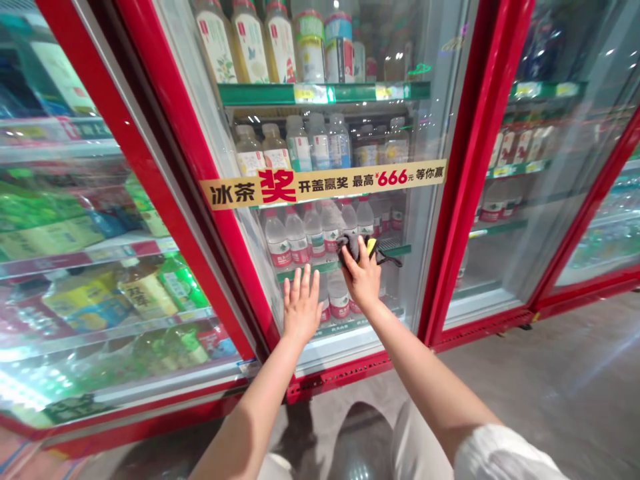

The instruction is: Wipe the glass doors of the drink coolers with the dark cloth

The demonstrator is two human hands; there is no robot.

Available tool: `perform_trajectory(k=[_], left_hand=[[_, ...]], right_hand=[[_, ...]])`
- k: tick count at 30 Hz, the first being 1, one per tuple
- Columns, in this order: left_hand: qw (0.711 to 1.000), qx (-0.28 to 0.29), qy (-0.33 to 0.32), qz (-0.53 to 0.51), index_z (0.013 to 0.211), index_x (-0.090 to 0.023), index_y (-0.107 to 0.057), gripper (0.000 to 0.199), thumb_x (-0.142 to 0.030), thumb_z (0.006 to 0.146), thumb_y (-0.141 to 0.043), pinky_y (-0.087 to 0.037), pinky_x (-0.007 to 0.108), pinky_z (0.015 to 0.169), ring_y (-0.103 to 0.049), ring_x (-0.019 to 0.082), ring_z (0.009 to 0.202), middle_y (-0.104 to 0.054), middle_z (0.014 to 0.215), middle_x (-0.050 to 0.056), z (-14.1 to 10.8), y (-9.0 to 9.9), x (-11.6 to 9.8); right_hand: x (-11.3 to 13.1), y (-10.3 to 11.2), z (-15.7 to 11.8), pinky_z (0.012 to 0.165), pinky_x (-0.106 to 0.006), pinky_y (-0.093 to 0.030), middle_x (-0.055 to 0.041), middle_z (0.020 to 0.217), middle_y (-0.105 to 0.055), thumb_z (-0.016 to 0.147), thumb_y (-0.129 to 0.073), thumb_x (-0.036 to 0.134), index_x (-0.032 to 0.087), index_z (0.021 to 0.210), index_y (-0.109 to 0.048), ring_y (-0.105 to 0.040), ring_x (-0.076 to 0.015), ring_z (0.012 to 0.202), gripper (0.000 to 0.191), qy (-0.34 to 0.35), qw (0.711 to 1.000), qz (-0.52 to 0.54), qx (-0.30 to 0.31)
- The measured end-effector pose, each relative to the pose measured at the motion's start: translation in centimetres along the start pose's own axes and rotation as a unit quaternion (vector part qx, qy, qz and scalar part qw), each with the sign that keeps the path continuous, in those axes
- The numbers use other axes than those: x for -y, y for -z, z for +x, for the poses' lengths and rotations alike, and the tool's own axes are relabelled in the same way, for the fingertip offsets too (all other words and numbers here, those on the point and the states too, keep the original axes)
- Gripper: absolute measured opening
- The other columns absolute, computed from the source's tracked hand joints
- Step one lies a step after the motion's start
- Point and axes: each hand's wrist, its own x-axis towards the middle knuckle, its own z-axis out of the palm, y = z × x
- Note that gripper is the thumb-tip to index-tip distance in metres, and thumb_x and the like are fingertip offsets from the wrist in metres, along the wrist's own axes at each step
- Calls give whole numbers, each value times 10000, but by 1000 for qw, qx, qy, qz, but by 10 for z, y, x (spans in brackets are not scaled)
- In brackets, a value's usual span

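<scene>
A glass cooler door (423, 233) with a red frame stands in front of me. My right hand (364, 272) presses a bunched dark grey cloth (349, 248) with a yellow edge against the glass, below the printed banner strip. A dark loop of the cloth trails to the right. To the left, my left hand (302, 303) is open, fingers spread toward the glass, with nothing in it; whether its palm touches the pane I cannot tell. Behind the glass stand water bottles (296, 237) with red and white labels.
A yellow banner strip (325, 185) crosses the door at mid-height. Upper shelves hold juice bottles (250, 43). Another cooler (115, 280) full of drinks stands at left, a further red-framed door (500, 200) at right. The grey floor (565, 373) lies below.
</scene>
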Motion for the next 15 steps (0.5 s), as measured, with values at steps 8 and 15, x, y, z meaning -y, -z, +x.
perform_trajectory(k=[8,15], left_hand=[[1000,1,16,5,1641,-246,-150,933,-306,881,-687,-103,595,1289,-109,341,1589,-96,1715,113,-19,11,28],[999,16,39,5,1636,-246,-191,906,-302,879,-686,-124,610,1280,-101,349,1588,-87,1713,109,-21,14,34]], right_hand=[[-13,3,-42,967,-449,-540,-46,1690,-304,960,-535,159,435,1473,-534,-396,-364,1479,582,95,993,-7,75],[48,-2,3,947,-514,-546,-67,1728,-170,936,-555,179,412,1575,-368,-229,-429,1540,706,27,999,19,-24]])
